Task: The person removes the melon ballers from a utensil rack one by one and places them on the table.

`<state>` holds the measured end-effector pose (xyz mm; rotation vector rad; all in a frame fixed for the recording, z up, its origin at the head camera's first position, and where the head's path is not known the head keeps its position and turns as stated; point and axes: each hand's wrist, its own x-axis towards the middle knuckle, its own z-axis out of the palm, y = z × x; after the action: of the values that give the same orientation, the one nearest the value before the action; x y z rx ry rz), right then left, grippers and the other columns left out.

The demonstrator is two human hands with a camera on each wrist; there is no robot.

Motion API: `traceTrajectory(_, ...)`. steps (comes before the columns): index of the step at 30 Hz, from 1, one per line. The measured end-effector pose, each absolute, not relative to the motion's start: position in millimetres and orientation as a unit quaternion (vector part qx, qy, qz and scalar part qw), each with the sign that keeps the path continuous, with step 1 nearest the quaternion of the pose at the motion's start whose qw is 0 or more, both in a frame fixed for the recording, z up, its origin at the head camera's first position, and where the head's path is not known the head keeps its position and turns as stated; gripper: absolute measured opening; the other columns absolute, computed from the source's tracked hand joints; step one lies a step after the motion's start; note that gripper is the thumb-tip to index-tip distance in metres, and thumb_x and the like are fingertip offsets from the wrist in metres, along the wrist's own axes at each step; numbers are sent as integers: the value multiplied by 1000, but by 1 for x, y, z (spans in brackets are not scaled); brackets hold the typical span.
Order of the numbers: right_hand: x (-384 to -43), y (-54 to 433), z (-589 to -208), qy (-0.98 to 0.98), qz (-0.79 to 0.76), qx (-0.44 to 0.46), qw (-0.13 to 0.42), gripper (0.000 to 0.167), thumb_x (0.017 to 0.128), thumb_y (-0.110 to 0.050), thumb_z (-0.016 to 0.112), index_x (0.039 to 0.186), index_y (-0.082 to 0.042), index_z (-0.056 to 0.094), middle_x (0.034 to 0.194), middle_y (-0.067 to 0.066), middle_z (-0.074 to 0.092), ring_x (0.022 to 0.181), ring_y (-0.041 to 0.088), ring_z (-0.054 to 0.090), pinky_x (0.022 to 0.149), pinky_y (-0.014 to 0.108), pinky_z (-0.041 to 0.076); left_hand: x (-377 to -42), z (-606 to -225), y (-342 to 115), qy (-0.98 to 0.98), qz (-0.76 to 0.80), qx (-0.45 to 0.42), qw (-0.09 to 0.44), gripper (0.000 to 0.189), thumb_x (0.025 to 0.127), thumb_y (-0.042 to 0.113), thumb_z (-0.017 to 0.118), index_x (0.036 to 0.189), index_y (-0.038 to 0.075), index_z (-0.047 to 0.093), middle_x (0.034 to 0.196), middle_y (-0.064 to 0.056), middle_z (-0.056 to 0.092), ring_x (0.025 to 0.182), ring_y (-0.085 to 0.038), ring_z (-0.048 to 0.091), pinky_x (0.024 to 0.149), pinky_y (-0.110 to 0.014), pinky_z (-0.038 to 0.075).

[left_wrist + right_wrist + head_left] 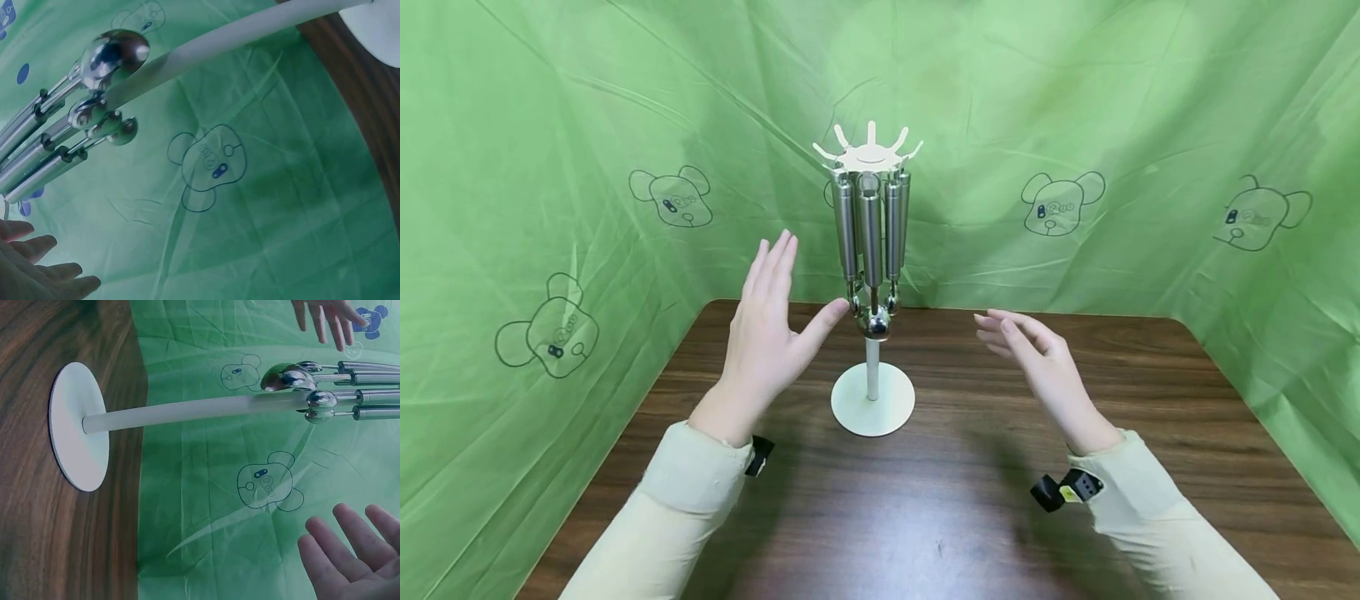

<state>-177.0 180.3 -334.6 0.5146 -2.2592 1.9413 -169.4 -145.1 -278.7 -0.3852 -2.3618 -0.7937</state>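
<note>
Between the two hands, near the far edge of the counter (940,500), stands a white utensil stand (891,414) with a round base, a slim post and a crown of curved hooks. Metal-handled utensils (870,237) hang in a ring from the hooks, their shiny rounded ends downward; they crowd around the post, hide its upper part and partly cover a drawing behind. The left hand (760,333) is raised just beside them, fingers straight and thumb spread wide, holding nothing; whether the thumb tip touches metal is hard to tell from the head view. The right hand (1037,354) hovers apart from the stand on its other side, fingers loosely extended and holding nothing. Small black devices (760,456) sit at both pale sleeve cuffs (696,467). The counter is dark, striped wood grain with rounded far corners and a glossy reflection. Wrinkled green cloth (962,100) encloses it, printed with bear-head outlines (1063,204).
</note>
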Motion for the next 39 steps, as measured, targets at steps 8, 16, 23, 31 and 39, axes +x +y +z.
traceTrajectory(8, -193, 172, -318, -735, 656, 159, 67, 42, 102, -34, 55, 129, -2, 60, 124, 10, 69, 111, 22, 68, 95, 29, 54, -181, -256, -142, -864, -311, -185, 350, 89, 92, 69, 49, 155, 7, 32, 162, -5, 30, 153, -27, 19, 121, -54, 23)
traceTrajectory(16, -207, 161, -303, -735, 655, 159, 71, 37, 100, -32, 60, 122, -3, 64, 115, 5, 72, 100, 17, 71, 92, 31, 56, -189, -232, -135, -838, -316, -219, 387, 79, 96, 56, 54, 152, 3, 36, 158, -12, 36, 151, -28, 25, 124, -43, 19)
traceTrajectory(23, -216, 153, -296, -747, 638, 173, 71, 35, 100, -30, 60, 119, -1, 64, 105, -3, 73, 95, 13, 71, 88, 31, 58, -193, -216, -132, -831, -327, -222, 391, 70, 95, 36, 64, 151, 3, 37, 158, -11, 37, 150, -23, 26, 124, -36, 19)
traceTrajectory(31, -226, 140, -287, -759, 618, 193, 68, 38, 100, -28, 60, 123, 1, 62, 112, 7, 73, 97, 15, 71, 88, 30, 58, -204, -199, -129, -816, -347, -227, 404, 64, 97, 35, 63, 148, 4, 42, 156, -11, 41, 148, -19, 31, 122, -30, 21)
traceTrajectory(39, -234, 123, -278, -753, 616, 219, 75, 33, 100, -19, 59, 125, 2, 61, 121, 22, 67, 93, 10, 70, 86, 30, 58, -214, -186, -123, -820, -373, -228, 370, 55, 97, 35, 62, 144, 8, 50, 153, -1, 46, 144, -5, 34, 119, -22, 21)
